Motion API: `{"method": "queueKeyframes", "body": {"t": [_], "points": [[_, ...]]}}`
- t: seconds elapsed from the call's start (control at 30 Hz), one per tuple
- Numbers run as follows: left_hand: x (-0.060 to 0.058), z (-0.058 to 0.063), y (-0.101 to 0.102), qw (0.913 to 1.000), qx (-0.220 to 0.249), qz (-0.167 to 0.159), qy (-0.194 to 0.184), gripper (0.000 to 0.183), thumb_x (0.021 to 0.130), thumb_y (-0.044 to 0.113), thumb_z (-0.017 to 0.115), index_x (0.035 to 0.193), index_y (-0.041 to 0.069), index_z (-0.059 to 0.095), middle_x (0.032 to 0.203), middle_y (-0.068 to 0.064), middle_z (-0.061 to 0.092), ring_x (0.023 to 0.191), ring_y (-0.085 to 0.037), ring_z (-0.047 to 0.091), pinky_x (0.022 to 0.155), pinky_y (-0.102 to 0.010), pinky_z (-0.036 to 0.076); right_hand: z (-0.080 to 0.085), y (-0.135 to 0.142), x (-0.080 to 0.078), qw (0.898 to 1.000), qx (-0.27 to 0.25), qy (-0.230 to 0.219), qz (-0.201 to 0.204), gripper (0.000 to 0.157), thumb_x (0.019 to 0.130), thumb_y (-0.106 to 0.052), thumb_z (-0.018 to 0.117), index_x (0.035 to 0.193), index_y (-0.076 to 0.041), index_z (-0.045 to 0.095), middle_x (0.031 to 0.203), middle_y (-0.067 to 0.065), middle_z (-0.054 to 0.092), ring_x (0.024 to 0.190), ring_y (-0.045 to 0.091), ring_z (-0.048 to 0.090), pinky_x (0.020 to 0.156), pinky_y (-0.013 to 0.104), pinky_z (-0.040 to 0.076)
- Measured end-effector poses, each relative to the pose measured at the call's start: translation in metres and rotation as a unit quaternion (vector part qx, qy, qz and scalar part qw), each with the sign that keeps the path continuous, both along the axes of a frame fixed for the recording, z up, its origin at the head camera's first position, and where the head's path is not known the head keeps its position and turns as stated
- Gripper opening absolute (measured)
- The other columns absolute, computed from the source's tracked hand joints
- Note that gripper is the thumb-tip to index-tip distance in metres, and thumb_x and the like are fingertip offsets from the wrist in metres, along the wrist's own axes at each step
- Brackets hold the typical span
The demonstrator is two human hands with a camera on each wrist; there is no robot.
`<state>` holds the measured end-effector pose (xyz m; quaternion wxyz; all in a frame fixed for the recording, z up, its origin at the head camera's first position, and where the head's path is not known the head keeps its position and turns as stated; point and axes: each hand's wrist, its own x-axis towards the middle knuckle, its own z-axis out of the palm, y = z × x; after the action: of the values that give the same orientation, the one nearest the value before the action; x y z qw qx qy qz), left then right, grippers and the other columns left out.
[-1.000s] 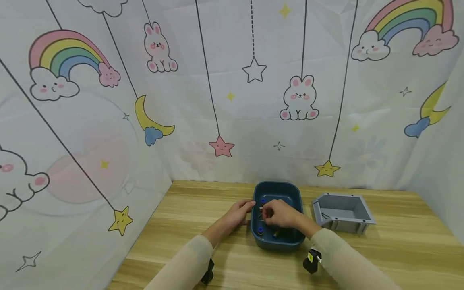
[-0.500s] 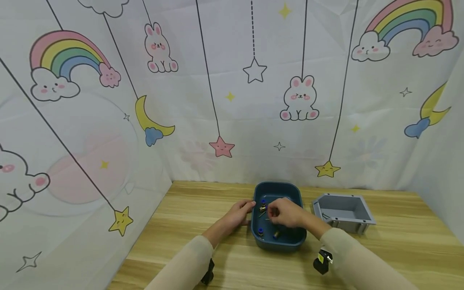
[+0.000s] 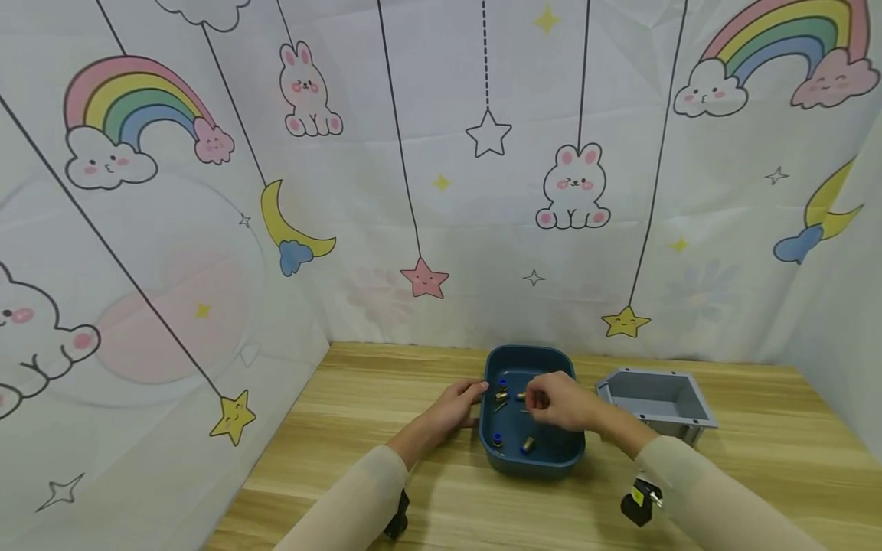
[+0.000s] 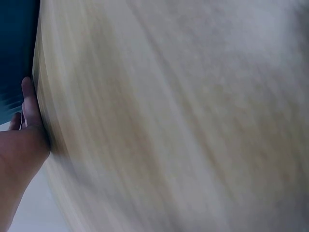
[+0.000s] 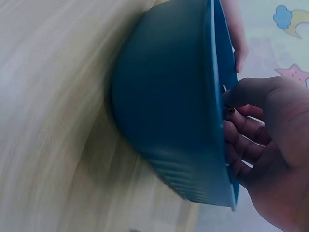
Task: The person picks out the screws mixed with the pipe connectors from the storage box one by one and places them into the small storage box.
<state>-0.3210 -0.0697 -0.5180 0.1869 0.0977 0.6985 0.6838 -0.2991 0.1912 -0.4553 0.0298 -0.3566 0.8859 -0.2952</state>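
Note:
A dark blue plastic bin stands on the wooden table. My left hand rests against its left side, fingertips right at the rim; in the left wrist view, straight fingers lie along the bin wall. Over the bin's inside, my right hand pinches a small screw between thumb and fingers, its cross-slotted head showing in the right wrist view. Below and around that hand lie small brass fittings with blue ends, among them one fitting near the front and another fitting at the left. A thin screw lies beside them.
To the right of the bin stands a grey plastic box with an open top and a slanted corner. A white cloth printed with rabbits, stars and rainbows hangs behind and beside the wooden table.
My right hand has moved rightward over the bin with the screw between its fingers, uncovering more of the brass fittings. The left hand has stayed against the bin's side.

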Motion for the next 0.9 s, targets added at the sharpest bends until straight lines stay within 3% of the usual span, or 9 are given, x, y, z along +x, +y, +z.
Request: {"method": "queueKeyframes", "body": {"t": [0.2,0.53,0.9], "points": [[-0.001,-0.001,-0.001,1.0000,-0.003,-0.001,0.000,0.058,0.111,0.036,0.056,0.149,-0.007,0.050,0.148,-0.024,0.057,0.140,-0.036,0.053,0.095,-0.045,0.062,0.009,0.010,0.006,1.000,0.012,0.004,0.006,0.016,0.090,-0.001,0.074,0.086,-0.016,0.068,0.080,-0.010,0.060,0.072,0.005,0.055,0.064,0.024,0.053],[-0.002,-0.003,-0.002,1.0000,-0.009,0.001,0.003,0.056,0.111,0.035,0.056,0.149,-0.006,0.051,0.147,-0.023,0.058,0.140,-0.036,0.053,0.095,-0.045,0.062,0.030,0.027,0.019,0.999,-0.014,-0.035,-0.004,0.005,0.097,-0.003,0.073,0.095,-0.008,0.071,0.087,-0.006,0.063,0.075,0.009,0.059,0.065,0.028,0.055],[-0.002,-0.001,-0.002,0.9999,-0.013,-0.001,0.001,0.058,0.111,0.037,0.055,0.150,-0.005,0.050,0.148,-0.022,0.058,0.139,-0.035,0.054,0.095,-0.044,0.062,0.031,0.048,0.020,0.999,-0.021,-0.027,-0.039,0.008,0.098,-0.004,0.072,0.095,-0.012,0.070,0.087,-0.006,0.063,0.076,0.009,0.058,0.065,0.028,0.055]]}}
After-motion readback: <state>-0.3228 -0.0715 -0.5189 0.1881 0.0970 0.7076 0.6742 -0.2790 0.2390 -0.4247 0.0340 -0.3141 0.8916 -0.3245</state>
